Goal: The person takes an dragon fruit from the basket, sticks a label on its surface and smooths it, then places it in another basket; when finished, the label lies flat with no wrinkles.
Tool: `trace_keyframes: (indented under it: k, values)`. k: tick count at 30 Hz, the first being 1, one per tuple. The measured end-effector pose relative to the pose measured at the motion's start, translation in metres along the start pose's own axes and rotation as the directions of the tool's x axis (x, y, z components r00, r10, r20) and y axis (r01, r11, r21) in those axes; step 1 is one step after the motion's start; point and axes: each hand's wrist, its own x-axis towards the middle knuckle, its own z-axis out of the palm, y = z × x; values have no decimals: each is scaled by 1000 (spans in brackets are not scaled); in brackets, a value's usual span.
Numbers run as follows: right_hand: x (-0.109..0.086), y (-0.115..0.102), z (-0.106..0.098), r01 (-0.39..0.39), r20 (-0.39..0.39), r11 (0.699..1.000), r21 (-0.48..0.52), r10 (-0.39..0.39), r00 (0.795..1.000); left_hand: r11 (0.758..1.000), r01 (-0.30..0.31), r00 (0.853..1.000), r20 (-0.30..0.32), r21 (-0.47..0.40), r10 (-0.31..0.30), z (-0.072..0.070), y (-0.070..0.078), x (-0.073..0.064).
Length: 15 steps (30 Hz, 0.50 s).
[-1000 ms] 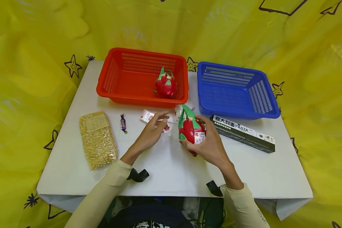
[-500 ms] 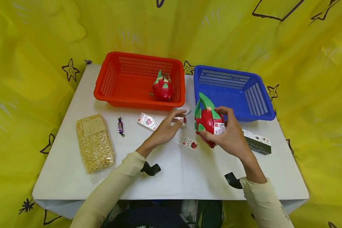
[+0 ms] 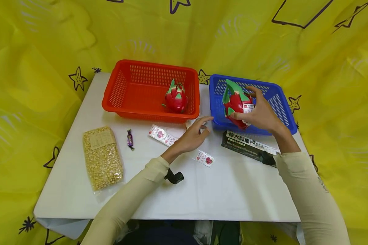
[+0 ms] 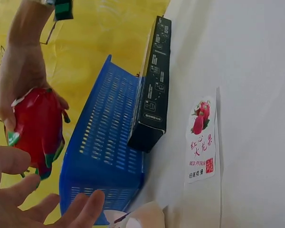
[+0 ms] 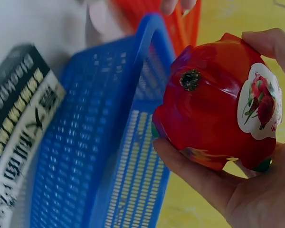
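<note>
My right hand (image 3: 260,114) grips a red dragon fruit (image 3: 237,103) with green leaf tips and a white sticker, held over the blue basket (image 3: 214,102). In the right wrist view the fruit (image 5: 213,104) sits between thumb and fingers, its sticker facing outward. My left hand (image 3: 191,137) hovers over the table with fingers spread, holding nothing, close to the blue basket's near left corner. Below it lie strips of dragon fruit stickers (image 3: 204,158). A second dragon fruit (image 3: 176,98) rests inside the red basket (image 3: 135,114).
A dark pasta box (image 3: 245,149) lies in front of the blue basket, partly under the right forearm. On the left are a bag of yellow kernels (image 3: 102,158) and a purple-wrapped candy (image 3: 130,139). The white table (image 3: 220,200) has its front edge near the person.
My right hand has carried the dragon fruit right and away from me, from above the table to over the blue basket. The left hand has shifted right, uncovering more stickers.
</note>
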Motion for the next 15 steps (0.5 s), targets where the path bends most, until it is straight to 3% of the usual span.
trace_keyframes:
  k: [5, 15]
  values:
    - [34, 7, -8, -15, 85, 998, -60, 20, 996, 1000, 5, 1000, -10, 9, -5, 3, 1, 18]
    - [83, 23, 0, -9, 262, 989, -150, 48, 964, 998, 54, 990, -127, -12, -55, 16, 2, 46]
